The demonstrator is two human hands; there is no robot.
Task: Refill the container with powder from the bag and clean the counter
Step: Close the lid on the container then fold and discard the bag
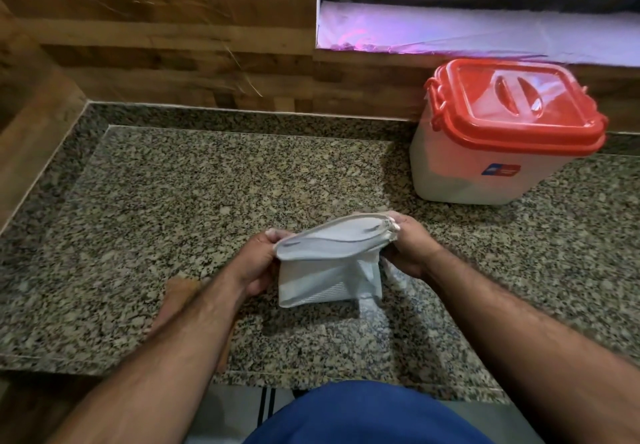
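Observation:
A white plastic bag (pixel 329 270) hangs above the granite counter (pixel 173 201) near its front edge, held by both hands at its top corners. My left hand (pixel 256 263) grips the left corner and my right hand (pixel 408 246) pinches the right corner, so the bag's mouth is spread open. The bag looks flat and folded at the bottom; no powder shows inside it. A translucent white container (pixel 485 166) with a closed red lid (pixel 516 101) stands at the back right of the counter, apart from both hands.
A wooden wall (pixel 156 28) runs behind the counter and along its left side. A window sill (pixel 467 31) with purple lining sits above the container. Below the counter's front edge are a tiled floor and my blue clothing (pixel 363 416).

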